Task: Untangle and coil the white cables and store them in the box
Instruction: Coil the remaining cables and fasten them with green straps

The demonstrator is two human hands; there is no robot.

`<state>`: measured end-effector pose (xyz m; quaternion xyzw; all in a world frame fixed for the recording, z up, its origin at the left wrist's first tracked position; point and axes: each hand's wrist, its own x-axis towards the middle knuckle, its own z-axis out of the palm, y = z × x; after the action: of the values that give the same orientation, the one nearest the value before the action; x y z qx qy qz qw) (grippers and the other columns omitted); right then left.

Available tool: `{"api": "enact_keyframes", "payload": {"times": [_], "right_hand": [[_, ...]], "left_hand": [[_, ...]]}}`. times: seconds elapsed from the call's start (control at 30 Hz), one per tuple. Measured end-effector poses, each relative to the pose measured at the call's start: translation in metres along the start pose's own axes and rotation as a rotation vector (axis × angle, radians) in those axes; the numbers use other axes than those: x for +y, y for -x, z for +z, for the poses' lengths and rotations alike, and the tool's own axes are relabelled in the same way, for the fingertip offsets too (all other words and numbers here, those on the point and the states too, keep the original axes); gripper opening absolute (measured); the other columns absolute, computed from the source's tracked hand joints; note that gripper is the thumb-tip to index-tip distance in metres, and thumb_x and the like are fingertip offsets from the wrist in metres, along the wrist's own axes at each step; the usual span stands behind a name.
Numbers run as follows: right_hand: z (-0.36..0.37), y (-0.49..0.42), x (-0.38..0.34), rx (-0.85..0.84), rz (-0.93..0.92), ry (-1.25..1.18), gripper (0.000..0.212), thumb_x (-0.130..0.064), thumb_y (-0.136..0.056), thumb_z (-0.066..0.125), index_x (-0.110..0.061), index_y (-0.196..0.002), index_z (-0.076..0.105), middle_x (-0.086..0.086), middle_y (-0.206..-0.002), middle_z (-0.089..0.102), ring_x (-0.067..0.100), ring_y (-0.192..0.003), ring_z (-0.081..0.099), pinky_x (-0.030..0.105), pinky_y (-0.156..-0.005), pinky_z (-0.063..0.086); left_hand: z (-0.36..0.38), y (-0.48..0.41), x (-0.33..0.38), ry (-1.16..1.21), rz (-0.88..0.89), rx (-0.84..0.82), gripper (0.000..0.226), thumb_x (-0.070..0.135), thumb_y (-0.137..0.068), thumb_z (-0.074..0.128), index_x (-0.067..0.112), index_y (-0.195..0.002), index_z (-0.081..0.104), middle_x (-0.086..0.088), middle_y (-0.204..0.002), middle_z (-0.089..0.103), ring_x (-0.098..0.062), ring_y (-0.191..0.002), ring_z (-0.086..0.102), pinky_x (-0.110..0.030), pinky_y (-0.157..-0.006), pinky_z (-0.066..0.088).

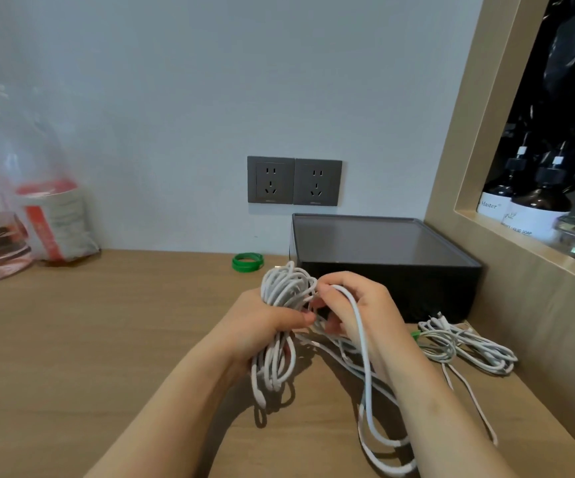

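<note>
Gripped: left hand (261, 326) curled round a white cable bundle (287, 288), held upright above the desk (106, 339), loops hanging below the fist; right hand (355, 305), touching the bundle, pinches one strand (358, 315) that runs over its back down to loose loops on the desk. Second white coil (465, 343), green tie at its left end, lies on the desk just right of the right wrist, by the front right corner of the black box (382, 257), which stands against the wall. Also: green tape roll (247, 262) left of box, two grey sockets (294, 181) above, plastic bag (54, 219) far left, bottles (534, 208) in niche at right.
</note>
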<state>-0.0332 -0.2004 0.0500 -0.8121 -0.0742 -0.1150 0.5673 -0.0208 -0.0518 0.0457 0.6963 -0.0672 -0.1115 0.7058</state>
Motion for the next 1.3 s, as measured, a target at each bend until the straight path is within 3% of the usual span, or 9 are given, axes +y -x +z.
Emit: {"api": "enact_keyframes", "payload": {"times": [0.23,0.37,0.5,0.6,0.7,0.8,0.87,1.0,1.3], "right_hand": [[-0.015,-0.013,0.005,0.366,0.204,-0.66,0.017,-0.012,-0.097,0.046,-0.012,-0.089,0.061,0.009,-0.085,0.07,0.018,-0.084,0.069,0.027,-0.07,0.054],[-0.033,-0.016,0.016,0.681,0.112,-0.432,0.017,-0.007,-0.089,0.058,-0.02,-0.08,0.063,0.005,-0.082,0.068,0.016,-0.081,0.068,0.03,-0.075,0.055],[-0.041,-0.006,0.022,0.274,0.067,0.338,0.033,-0.003,-0.093,0.049,-0.03,-0.096,0.067,0.002,-0.103,0.064,0.021,-0.095,0.059,0.032,-0.077,0.046],[-0.043,0.002,0.016,-0.222,0.103,0.553,0.057,0.008,-0.091,0.04,-0.038,-0.119,0.057,-0.013,-0.142,0.042,0.014,-0.134,0.036,0.029,-0.106,0.032],[-0.043,0.006,-0.007,0.046,-0.074,0.454,0.06,0.017,-0.083,0.038,-0.038,-0.097,0.058,-0.016,-0.14,0.042,0.004,-0.134,0.032,0.006,-0.1,0.018],[-0.022,0.014,-0.032,0.407,-0.23,-0.021,0.042,0.012,-0.084,0.044,-0.028,-0.084,0.06,-0.016,-0.109,0.063,-0.005,-0.103,0.056,0.005,-0.086,0.037],[0.0,0.014,-0.034,0.231,-0.138,-0.232,0.038,0.007,-0.086,0.05,-0.03,-0.092,0.056,-0.015,-0.102,0.063,-0.004,-0.098,0.059,0.016,-0.085,0.044],[0.025,0.008,-0.014,-0.143,0.231,-0.147,0.019,-0.012,-0.091,0.055,-0.029,-0.1,0.053,-0.005,-0.098,0.065,0.006,-0.087,0.062,0.019,-0.067,0.049],[-0.007,-0.004,0.015,0.047,0.125,0.44,0.012,-0.029,-0.096,0.049,-0.028,-0.093,0.06,-0.005,-0.086,0.06,0.011,-0.084,0.057,0.024,-0.069,0.045]], "left_hand": [[-0.011,-0.002,0.004,0.277,0.019,0.063,0.006,-0.004,-0.076,0.064,0.001,-0.079,0.062,-0.007,-0.044,0.046,-0.014,-0.033,0.044,-0.021,-0.039,0.043],[-0.025,-0.01,0.003,0.435,0.014,0.168,0.022,0.007,-0.059,0.068,0.005,-0.08,0.06,-0.002,-0.042,0.042,-0.011,-0.031,0.04,-0.018,-0.037,0.037],[-0.038,-0.014,0.001,0.468,0.057,0.37,0.007,0.001,-0.077,0.065,0.006,-0.079,0.062,-0.004,-0.045,0.046,-0.013,-0.033,0.043,-0.02,-0.035,0.038],[-0.04,-0.013,-0.001,0.235,0.158,0.503,0.009,-0.001,-0.077,0.07,0.006,-0.078,0.064,-0.006,-0.05,0.052,-0.016,-0.041,0.049,-0.024,-0.043,0.041],[-0.033,-0.008,0.002,0.059,0.225,0.431,0.012,-0.001,-0.077,0.071,0.008,-0.08,0.065,-0.003,-0.054,0.057,-0.013,-0.046,0.053,-0.024,-0.045,0.046],[-0.022,-0.004,0.004,-0.097,0.31,0.31,0.018,-0.001,-0.078,0.071,0.015,-0.075,0.064,0.005,-0.055,0.06,-0.004,-0.048,0.055,-0.017,-0.049,0.047],[-0.014,-0.002,0.006,-0.125,0.37,0.255,0.022,-0.003,-0.076,0.071,0.017,-0.071,0.065,0.006,-0.053,0.06,-0.004,-0.05,0.054,-0.017,-0.051,0.047],[-0.013,0.003,0.011,0.048,0.389,0.164,0.012,0.0,-0.072,0.074,0.01,-0.076,0.068,-0.001,-0.056,0.061,-0.012,-0.054,0.057,-0.023,-0.052,0.049],[-0.025,0.005,0.011,0.3,0.367,0.154,0.016,0.006,-0.063,0.073,0.022,-0.064,0.07,-0.006,-0.054,0.053,-0.016,-0.047,0.052,-0.028,-0.05,0.048]]}}
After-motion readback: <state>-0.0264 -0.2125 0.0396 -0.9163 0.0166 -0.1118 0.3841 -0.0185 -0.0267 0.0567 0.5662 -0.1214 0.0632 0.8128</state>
